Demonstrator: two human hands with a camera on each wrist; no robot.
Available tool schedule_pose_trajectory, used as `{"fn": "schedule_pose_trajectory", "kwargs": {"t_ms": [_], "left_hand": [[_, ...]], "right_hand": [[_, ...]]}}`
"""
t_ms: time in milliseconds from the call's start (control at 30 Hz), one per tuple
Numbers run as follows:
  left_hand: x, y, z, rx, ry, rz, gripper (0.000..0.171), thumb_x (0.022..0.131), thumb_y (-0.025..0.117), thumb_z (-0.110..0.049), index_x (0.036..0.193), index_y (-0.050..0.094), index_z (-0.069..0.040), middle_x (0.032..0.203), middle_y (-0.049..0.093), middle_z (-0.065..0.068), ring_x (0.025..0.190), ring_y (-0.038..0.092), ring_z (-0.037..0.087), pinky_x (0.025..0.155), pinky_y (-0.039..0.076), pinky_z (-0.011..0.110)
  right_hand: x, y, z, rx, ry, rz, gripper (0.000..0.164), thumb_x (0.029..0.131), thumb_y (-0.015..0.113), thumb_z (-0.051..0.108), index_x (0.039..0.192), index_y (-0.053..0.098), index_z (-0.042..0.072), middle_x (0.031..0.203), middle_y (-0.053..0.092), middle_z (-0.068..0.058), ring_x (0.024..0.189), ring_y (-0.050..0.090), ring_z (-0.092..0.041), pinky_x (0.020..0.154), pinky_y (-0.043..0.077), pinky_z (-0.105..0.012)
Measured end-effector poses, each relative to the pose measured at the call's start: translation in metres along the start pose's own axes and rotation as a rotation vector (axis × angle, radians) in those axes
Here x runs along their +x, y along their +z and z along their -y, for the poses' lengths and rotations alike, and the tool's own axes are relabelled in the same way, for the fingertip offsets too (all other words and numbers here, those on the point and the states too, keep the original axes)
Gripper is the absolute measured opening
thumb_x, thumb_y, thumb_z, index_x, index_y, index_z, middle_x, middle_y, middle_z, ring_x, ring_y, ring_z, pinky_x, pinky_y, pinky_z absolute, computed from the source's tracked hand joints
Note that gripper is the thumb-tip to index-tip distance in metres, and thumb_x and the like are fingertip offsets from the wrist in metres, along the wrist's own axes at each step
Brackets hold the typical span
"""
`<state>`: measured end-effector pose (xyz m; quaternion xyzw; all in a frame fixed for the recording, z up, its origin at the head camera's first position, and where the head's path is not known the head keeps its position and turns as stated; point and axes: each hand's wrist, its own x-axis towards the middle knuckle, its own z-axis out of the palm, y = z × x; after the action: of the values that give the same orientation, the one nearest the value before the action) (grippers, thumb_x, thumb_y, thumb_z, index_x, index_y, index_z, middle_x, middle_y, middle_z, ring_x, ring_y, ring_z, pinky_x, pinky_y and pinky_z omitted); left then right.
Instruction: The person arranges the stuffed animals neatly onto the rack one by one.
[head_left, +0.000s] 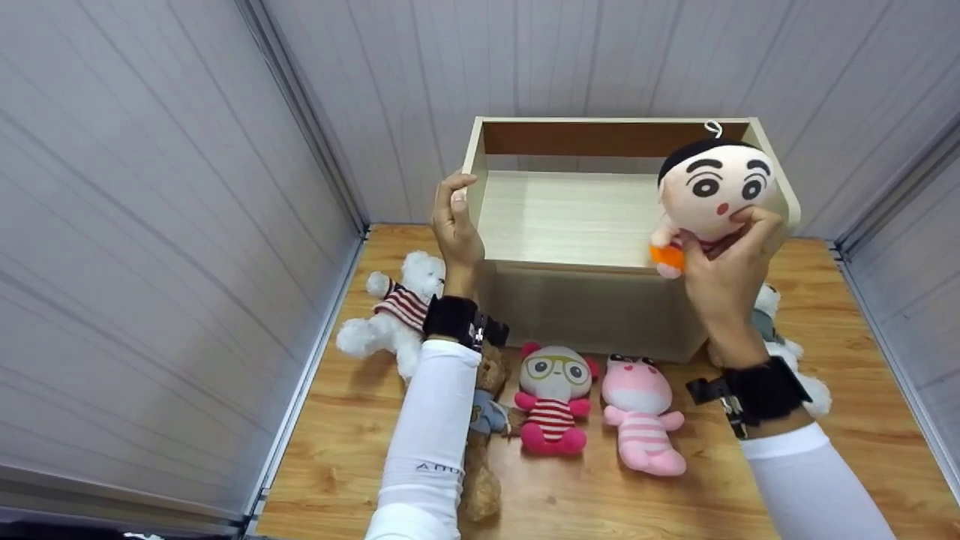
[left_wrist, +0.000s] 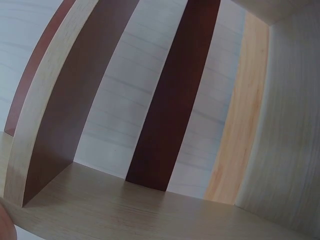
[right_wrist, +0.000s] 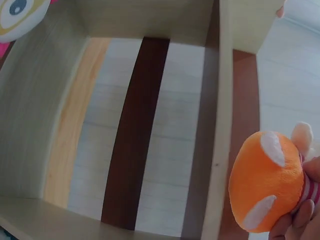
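Observation:
A plush doll (head_left: 716,187) with a big round head, black hair and thick eyebrows is held upright above the right end of a pale wooden shelf (head_left: 570,217). My right hand (head_left: 731,274) grips it by the body, below the head. The right wrist view shows its orange lower part (right_wrist: 267,182) and striped shirt, with fingertips (right_wrist: 302,215) against it. At the shelf's left side panel, my left hand (head_left: 457,229) holds the upper edge with bent fingers. Only a bit of that hand (left_wrist: 6,225) shows in the left wrist view.
On the wood floor before the shelf lie a pink-and-red panda plush (head_left: 555,397), a pink plush (head_left: 641,420) and a brown bear (head_left: 484,480). White bears flank the shelf at left (head_left: 390,319) and right (head_left: 784,349). Grey panel walls (head_left: 187,225) enclose the space.

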<state>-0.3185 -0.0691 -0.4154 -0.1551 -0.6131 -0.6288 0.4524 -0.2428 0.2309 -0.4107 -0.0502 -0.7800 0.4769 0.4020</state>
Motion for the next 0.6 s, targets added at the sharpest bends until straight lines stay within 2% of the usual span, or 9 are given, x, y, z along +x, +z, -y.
{"fn": "schedule_pose_trajectory", "kwargs": {"t_ms": [167,300,433,600], "left_hand": [[0.0,-0.003,0.0,0.004,-0.005,0.004,0.035,0.095,0.038,-0.005,0.107,0.064,0.015,0.111,0.065,0.033,0.121,0.057,0.05,0.111,0.04,0.031],[0.001,-0.003,0.001,-0.009,-0.003,-0.004,0.034,0.092,0.037,-0.001,0.106,0.064,0.015,0.109,0.066,0.031,0.12,0.058,0.048,0.111,0.041,0.033],[0.002,-0.002,0.004,-0.016,0.01,-0.013,0.034,0.093,0.038,-0.003,0.106,0.064,0.014,0.108,0.066,0.03,0.119,0.058,0.049,0.111,0.042,0.034],[0.002,-0.001,0.004,-0.017,0.012,-0.006,0.035,0.093,0.038,-0.004,0.106,0.064,0.014,0.107,0.066,0.03,0.12,0.058,0.049,0.112,0.041,0.034]], "right_hand": [[0.014,0.013,-0.013,-0.031,-0.004,-0.017,0.046,0.082,0.077,0.005,0.113,0.043,0.005,0.113,0.049,-0.014,0.117,0.053,-0.027,0.099,0.039,-0.029],[0.023,0.019,-0.019,-0.117,0.025,-0.014,0.048,0.086,0.075,0.013,0.119,0.042,0.004,0.107,0.055,-0.024,0.109,0.059,-0.039,0.097,0.044,-0.041],[0.03,0.025,-0.022,-0.194,0.058,-0.013,0.053,0.087,0.074,0.02,0.124,0.041,0.002,0.1,0.055,-0.025,0.1,0.061,-0.047,0.092,0.046,-0.051],[0.037,0.029,-0.027,-0.249,0.124,-0.009,0.057,0.087,0.073,0.023,0.127,0.04,-0.001,0.105,0.058,-0.024,0.104,0.061,-0.047,0.095,0.045,-0.054]]}}
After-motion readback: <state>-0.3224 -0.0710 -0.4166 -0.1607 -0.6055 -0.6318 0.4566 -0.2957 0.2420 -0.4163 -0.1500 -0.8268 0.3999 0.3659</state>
